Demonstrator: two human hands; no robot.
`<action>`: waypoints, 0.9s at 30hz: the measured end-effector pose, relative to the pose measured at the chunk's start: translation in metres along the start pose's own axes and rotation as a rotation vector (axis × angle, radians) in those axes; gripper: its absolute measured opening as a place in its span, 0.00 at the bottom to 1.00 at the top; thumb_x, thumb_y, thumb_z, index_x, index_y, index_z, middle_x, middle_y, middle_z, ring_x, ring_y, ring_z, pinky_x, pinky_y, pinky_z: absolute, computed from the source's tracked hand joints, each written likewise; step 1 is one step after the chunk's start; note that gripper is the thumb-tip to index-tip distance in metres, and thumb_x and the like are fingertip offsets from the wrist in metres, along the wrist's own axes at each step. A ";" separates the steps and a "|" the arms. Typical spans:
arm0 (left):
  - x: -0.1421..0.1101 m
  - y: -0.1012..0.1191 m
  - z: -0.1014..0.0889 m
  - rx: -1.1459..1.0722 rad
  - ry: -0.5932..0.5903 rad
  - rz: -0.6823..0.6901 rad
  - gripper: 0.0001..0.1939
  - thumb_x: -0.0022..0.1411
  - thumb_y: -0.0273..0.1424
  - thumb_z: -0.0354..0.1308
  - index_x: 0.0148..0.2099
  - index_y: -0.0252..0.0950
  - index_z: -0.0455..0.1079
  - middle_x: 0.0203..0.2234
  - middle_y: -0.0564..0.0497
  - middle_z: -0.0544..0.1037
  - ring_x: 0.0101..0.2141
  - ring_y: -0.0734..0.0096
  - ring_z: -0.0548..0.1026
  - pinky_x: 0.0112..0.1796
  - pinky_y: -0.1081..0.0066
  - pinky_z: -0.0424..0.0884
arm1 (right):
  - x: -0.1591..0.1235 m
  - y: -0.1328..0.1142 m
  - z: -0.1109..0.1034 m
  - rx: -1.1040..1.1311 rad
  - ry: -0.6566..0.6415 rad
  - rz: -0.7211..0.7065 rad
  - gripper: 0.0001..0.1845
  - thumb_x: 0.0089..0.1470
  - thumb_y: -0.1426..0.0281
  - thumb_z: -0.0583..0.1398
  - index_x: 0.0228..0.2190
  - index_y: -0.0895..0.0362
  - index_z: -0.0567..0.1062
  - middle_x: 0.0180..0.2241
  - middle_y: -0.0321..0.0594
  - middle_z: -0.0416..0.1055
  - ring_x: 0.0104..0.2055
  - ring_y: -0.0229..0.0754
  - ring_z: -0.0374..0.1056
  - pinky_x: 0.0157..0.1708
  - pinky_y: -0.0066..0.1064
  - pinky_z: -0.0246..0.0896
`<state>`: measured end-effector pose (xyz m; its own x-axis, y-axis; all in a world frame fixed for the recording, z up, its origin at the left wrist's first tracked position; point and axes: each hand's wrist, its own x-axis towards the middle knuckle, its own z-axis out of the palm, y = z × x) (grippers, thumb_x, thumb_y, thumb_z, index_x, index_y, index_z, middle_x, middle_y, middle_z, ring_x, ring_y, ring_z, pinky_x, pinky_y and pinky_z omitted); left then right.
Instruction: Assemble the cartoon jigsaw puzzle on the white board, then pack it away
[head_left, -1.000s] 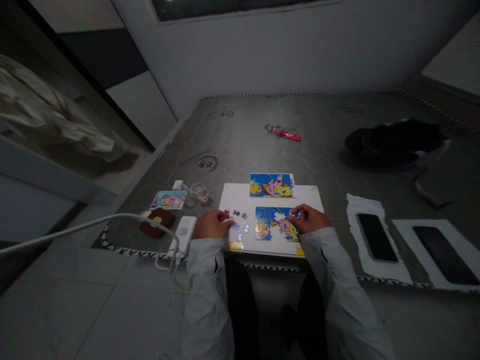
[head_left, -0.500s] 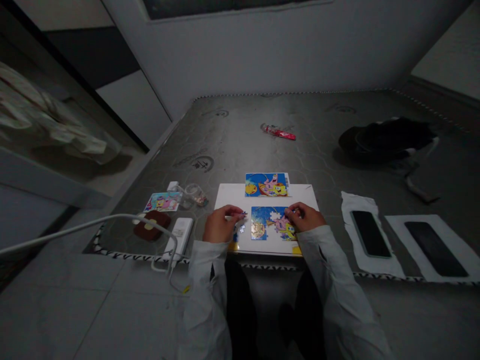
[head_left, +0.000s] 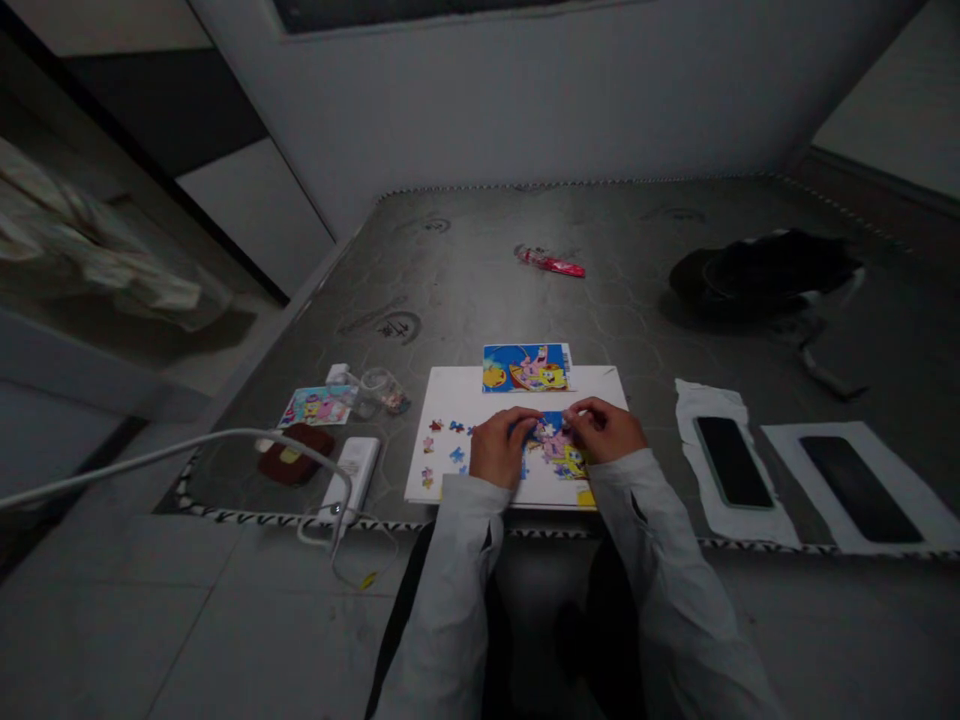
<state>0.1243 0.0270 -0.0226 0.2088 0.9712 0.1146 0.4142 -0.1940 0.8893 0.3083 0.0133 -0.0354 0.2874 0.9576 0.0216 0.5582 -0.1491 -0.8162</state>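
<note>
From the head camera, the left hand point(head_left: 501, 447) and the right hand point(head_left: 604, 430) are both working over the jigsaw point(head_left: 559, 450), which is lying partly built on a white board point(head_left: 592, 385) near the close edge of a bare mattress point(head_left: 450, 300). Much of the picture is already joined: a blue block with pink and yellow cartoon figures is sitting toward the board's right, partly hidden by the hands. A small white gap is showing at its far side, and pink and blue loose pieces point(head_left: 456, 454) are still lying unplaced on the board's left. A picture card point(head_left: 525, 368) showing the same figures is overlapping the board's far edge.

The right hand's fingers point(head_left: 577, 415) are curling down near the gap, and the left hand is bent over the block; whether either is gripping a piece, I cannot tell. Compared with the earlier frame, the left hand is moving right, off the loose pieces and onto the block, leaving those pieces uncovered and bringing the hands close together.

Two phones point(head_left: 731, 462) point(head_left: 859, 488) are lying on white sheets to the right, and a power bank point(head_left: 352, 478) is lying to the left.
</note>
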 end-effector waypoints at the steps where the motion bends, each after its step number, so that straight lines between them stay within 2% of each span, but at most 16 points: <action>1: 0.000 0.000 0.002 0.002 -0.001 0.021 0.10 0.63 0.30 0.55 0.41 0.40 0.78 0.38 0.54 0.82 0.40 0.72 0.77 0.46 0.72 0.70 | -0.001 -0.002 0.000 -0.005 -0.026 -0.029 0.18 0.48 0.53 0.60 0.30 0.54 0.79 0.20 0.33 0.73 0.23 0.37 0.66 0.25 0.26 0.58; 5: 0.000 0.001 0.008 0.046 -0.019 0.043 0.09 0.64 0.30 0.55 0.41 0.41 0.78 0.37 0.55 0.82 0.40 0.72 0.77 0.45 0.73 0.70 | -0.002 -0.009 -0.002 -0.053 -0.120 -0.116 0.17 0.47 0.55 0.61 0.29 0.55 0.81 0.20 0.34 0.72 0.24 0.36 0.65 0.26 0.26 0.56; 10: -0.001 0.003 0.010 0.107 -0.004 -0.020 0.10 0.64 0.32 0.56 0.46 0.43 0.76 0.37 0.56 0.82 0.37 0.73 0.78 0.41 0.75 0.71 | -0.001 -0.008 -0.003 -0.105 -0.176 -0.106 0.17 0.46 0.55 0.62 0.29 0.54 0.81 0.20 0.33 0.71 0.23 0.35 0.62 0.26 0.26 0.54; 18: -0.003 0.001 0.006 0.423 -0.009 0.044 0.10 0.67 0.35 0.53 0.44 0.44 0.76 0.41 0.54 0.79 0.41 0.73 0.75 0.45 0.73 0.68 | 0.000 -0.001 0.001 -0.224 -0.122 -0.068 0.17 0.47 0.55 0.61 0.29 0.54 0.82 0.23 0.35 0.75 0.25 0.37 0.66 0.27 0.27 0.55; 27: -0.004 0.005 0.006 0.523 -0.055 -0.008 0.08 0.64 0.36 0.56 0.44 0.45 0.75 0.41 0.54 0.77 0.40 0.72 0.75 0.41 0.73 0.68 | -0.002 -0.007 0.004 -0.324 -0.112 -0.004 0.16 0.47 0.55 0.60 0.26 0.54 0.80 0.19 0.34 0.72 0.24 0.37 0.66 0.25 0.27 0.51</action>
<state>0.1306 0.0213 -0.0216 0.2440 0.9671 0.0725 0.7999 -0.2429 0.5488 0.3006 0.0132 -0.0324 0.2075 0.9767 -0.0539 0.7824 -0.1988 -0.5903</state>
